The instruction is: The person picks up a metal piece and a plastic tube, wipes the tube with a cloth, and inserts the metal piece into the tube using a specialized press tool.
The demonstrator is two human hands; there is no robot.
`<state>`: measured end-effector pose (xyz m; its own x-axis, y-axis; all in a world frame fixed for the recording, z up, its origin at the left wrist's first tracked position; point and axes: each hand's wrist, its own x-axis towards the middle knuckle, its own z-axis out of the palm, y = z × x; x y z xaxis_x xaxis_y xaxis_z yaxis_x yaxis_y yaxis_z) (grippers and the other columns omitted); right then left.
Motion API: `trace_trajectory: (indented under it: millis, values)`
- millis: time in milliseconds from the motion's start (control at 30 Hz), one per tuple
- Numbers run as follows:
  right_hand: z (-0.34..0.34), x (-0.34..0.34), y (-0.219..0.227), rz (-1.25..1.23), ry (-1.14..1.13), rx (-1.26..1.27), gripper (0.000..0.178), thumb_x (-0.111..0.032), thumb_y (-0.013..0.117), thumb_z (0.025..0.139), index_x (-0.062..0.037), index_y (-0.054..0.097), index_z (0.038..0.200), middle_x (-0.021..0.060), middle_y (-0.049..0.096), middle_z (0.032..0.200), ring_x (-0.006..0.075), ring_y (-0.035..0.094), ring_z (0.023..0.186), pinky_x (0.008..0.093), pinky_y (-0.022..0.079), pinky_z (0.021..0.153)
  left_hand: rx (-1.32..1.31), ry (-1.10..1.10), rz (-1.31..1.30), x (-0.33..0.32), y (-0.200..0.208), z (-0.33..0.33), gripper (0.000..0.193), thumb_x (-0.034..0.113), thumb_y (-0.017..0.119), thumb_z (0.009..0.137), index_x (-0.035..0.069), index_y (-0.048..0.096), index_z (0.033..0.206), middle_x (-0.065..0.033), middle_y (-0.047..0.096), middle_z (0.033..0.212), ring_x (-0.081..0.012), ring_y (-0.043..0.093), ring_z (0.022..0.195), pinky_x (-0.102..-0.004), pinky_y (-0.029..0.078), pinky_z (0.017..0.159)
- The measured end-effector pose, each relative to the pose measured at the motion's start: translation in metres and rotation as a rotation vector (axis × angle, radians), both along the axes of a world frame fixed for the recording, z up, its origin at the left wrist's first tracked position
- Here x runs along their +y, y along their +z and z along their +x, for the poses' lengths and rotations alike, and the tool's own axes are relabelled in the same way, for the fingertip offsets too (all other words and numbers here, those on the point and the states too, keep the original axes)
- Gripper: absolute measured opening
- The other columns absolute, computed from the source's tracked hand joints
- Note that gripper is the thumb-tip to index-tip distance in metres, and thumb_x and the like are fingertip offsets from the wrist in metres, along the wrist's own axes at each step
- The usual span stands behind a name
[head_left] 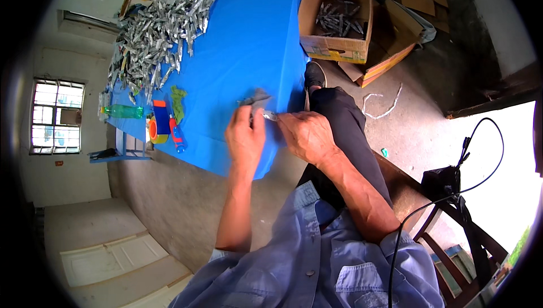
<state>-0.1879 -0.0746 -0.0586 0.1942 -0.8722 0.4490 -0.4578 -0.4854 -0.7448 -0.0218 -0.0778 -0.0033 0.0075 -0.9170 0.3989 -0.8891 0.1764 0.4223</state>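
Note:
Above the blue-covered table's near edge, my left hand is closed on a crumpled grey cloth, slightly blurred by motion. My right hand pinches a small silvery piece that reaches across to the left fingertips and the cloth. Its exact kind is too small to make out, and part of it is hidden by the fingers. A large heap of similar slim silvery pieces covers the far left of the table. More silvery pieces lie inside an open cardboard box on the right.
Along the left table edge are a green bottle, a tape roll, a red-and-blue tool and a green rag. Another open carton and a white string lie on the floor. A black cable loops at right.

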Motion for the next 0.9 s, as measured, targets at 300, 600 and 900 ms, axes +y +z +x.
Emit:
trace_trajectory:
  millis: [300,600,900]
  values:
    - [-0.002,0.000,0.002,0.031,0.014,0.027,0.010,-0.014,0.069,0.094,-0.0038,0.071,0.095,0.0168,0.071,0.075,0.0378,0.070,0.072,0.0478,0.056,0.068,-0.061,0.041,-0.042,-0.005,-0.007,0.006,0.018,0.017,0.072,0.097,0.000,0.070,0.103,-0.0209,0.071,0.092,-0.0432,0.068,0.079,-0.0514,0.054,0.067]
    - [-0.004,0.001,0.011,0.087,0.008,0.072,0.012,-0.016,0.069,0.094,-0.0046,0.070,0.092,0.0166,0.071,0.077,0.0385,0.070,0.075,0.0480,0.056,0.070,0.077,0.098,0.036,-0.012,-0.010,0.028,0.020,0.018,0.072,0.098,-0.002,0.069,0.100,-0.0210,0.070,0.090,-0.0402,0.067,0.076,-0.0498,0.052,0.068]
    - [-0.004,0.004,0.003,0.046,0.010,0.038,0.012,-0.015,0.067,0.093,-0.0065,0.070,0.084,0.0134,0.071,0.078,0.0355,0.069,0.077,0.0483,0.053,0.073,-0.022,-0.041,-0.023,0.016,0.001,-0.006,0.019,0.017,0.074,0.096,0.000,0.069,0.104,-0.0194,0.071,0.094,-0.0378,0.071,0.075,-0.0469,0.056,0.066]
